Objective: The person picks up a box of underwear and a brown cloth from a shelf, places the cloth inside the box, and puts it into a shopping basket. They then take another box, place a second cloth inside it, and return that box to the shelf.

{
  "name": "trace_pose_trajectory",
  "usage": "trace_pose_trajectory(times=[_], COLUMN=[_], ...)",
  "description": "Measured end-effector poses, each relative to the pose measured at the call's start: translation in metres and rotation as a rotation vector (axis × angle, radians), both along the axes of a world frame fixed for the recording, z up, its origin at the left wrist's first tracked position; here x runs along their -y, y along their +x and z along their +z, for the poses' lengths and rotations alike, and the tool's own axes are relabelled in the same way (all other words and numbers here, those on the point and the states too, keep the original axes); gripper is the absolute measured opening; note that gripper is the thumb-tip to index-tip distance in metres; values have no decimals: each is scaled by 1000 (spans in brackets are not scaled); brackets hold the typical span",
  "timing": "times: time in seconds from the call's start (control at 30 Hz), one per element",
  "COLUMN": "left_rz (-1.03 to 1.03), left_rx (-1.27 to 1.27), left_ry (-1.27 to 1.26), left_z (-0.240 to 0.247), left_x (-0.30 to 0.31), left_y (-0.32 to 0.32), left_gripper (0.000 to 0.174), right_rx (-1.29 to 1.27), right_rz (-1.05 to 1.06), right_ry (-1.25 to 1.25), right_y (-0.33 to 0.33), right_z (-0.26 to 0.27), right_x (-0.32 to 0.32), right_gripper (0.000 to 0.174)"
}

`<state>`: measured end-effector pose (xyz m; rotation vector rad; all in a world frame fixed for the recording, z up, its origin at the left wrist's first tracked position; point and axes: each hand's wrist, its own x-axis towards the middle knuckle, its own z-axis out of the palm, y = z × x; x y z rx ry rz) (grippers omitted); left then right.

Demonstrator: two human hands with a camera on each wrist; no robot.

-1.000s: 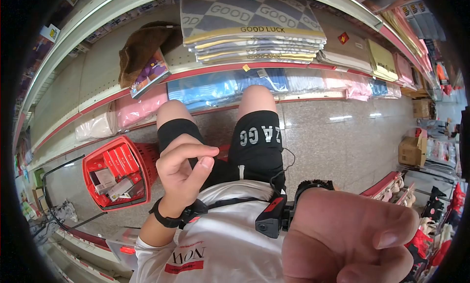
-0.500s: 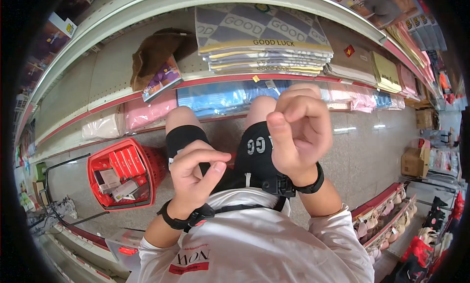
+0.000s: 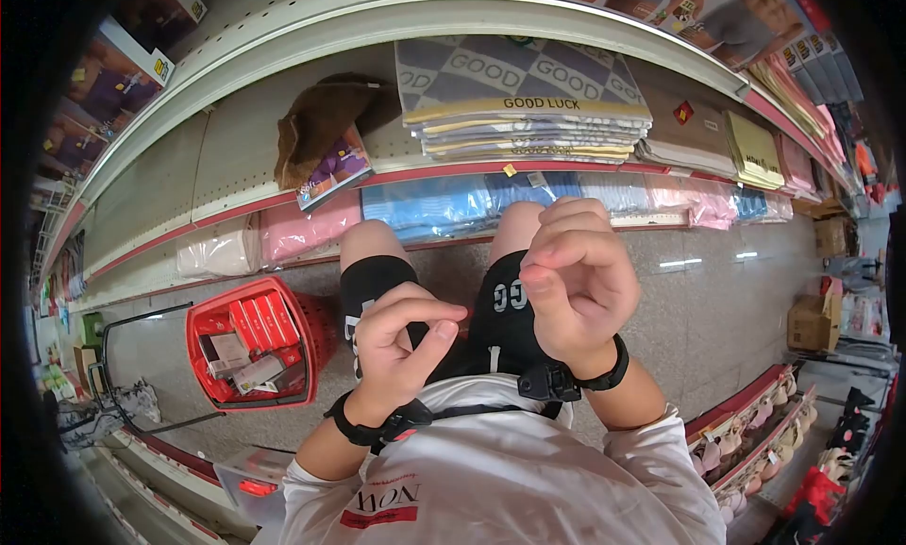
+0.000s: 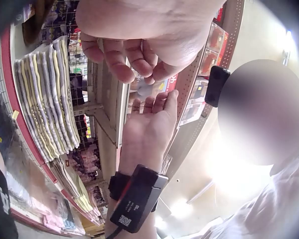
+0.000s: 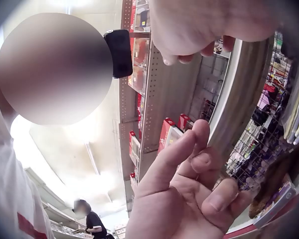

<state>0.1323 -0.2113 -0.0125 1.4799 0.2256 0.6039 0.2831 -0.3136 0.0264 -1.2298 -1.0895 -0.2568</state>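
Observation:
Both bare hands are raised over the lap and hold nothing. In the head view the left hand [image 3: 401,342] is above one thigh, its fingers loosely bent and the thumb close to the index fingertip. The right hand [image 3: 585,285] is farther forward, over the other knee, with its fingers loosely curled and the thumb near the index finger. A wrist camera is strapped to each arm. Left of the legs, a red shopping basket [image 3: 323,333] on the floor holds several red boxes [image 3: 264,320] and some smaller grey-white packs [image 3: 260,370].
Beyond the knees, a shelf carries folded "GOOD LUCK" towels [image 3: 528,87], a brown cloth [image 3: 316,120] and a purple box [image 3: 338,172]. Blue [image 3: 425,210] and pink [image 3: 311,229] bagged packs line the bottom shelf. At right stand a bra rack [image 3: 755,432] and a cardboard box [image 3: 813,323].
The right hand has moved from close under the head camera at lower right to above the knee. The left hand keeps its pose. Shelf and basket have shifted slightly down and right in view.

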Motion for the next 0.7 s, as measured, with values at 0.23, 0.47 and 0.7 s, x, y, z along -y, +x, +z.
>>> trace_pose_trajectory(times=[0.23,0.47,0.7], left_rz=[-2,-13,-30], left_rx=[-9,8,2], left_ry=[9,8,14], left_z=[1,2,2], left_x=[-1,-1,-1], left_y=[-2,-2,-3], left_gripper=[11,11,12], right_rx=[38,99,107], right_rz=[-28,-49,-106], right_ry=[-42,-61,-30], right_y=[-5,-10,-11], right_z=[5,10,2], right_x=[2,1,-3], right_gripper=[20,19,18])
